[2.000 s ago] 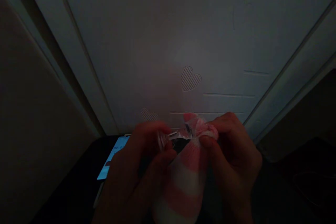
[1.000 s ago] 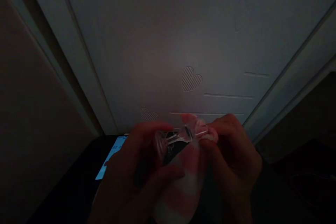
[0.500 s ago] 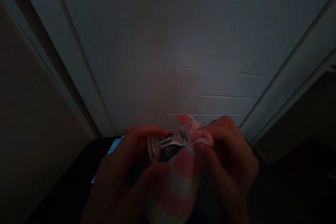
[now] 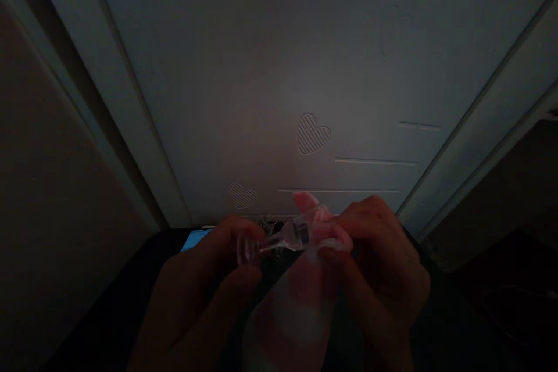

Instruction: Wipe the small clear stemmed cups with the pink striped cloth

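Striped sock: a pink-and-white striped sock hangs nearest the camera, low in the middle of the view, between the two wrists. Its body drops toward the bottom edge and its upper end is gathered up at the fingertips.
Left hand: the left hand is on the sock's left side, with thumb and fingers pinched on the rounded end of a clear clip.
Right hand: the right hand is on the sock's right side, its fingertips closed tight on the bunched top edge of the sock.
Clear clip: it runs across the gap between the hands, above the sock's body. Its far end meets the gathered cloth by the right fingertips. The light is too dim to tell whether it bites the fabric.
Table: a dark table lies under the hands.
Phone: the lit blue corner of a phone shows just behind the left hand.
Panel: a pale panel rises beyond, marked with a hatched heart.
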Motion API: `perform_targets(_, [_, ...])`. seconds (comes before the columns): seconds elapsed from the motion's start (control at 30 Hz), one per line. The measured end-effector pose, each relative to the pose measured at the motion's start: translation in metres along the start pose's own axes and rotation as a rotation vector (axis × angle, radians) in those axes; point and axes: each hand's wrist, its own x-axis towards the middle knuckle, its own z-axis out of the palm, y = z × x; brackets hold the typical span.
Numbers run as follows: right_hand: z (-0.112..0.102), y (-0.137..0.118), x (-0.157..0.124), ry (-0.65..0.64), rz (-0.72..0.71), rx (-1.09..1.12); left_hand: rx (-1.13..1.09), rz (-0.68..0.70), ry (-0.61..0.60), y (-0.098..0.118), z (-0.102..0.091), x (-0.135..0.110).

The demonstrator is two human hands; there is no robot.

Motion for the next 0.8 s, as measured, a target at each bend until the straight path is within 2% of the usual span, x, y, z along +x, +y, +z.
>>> perform_targets(0.13, [-0.001,0.000,-0.003,0.019,0.018,-0.041,-0.016,-0.042,0.091,0.000,0.005,-0.004])
perform_targets(0.2, [-0.001,0.000,-0.004,0.026,0.033,-0.052,-0.007,-0.017,0.116,-0.001,0.005,-0.005])
perform_targets(0.37, [0.000,0.000,-0.003,0.021,0.030,-0.038,0.026,0.056,-0.014,-0.004,0.001,-0.005])
perform_targets(0.67, [0.000,0.000,-0.002,0.023,0.059,-0.016,-0.074,0.036,0.095,0.004,0.013,-0.004])
perform_targets(0.8, [0.000,-0.004,-0.002,0.023,0.104,-0.050,-0.008,0.104,0.053,0.005,0.010,-0.002])
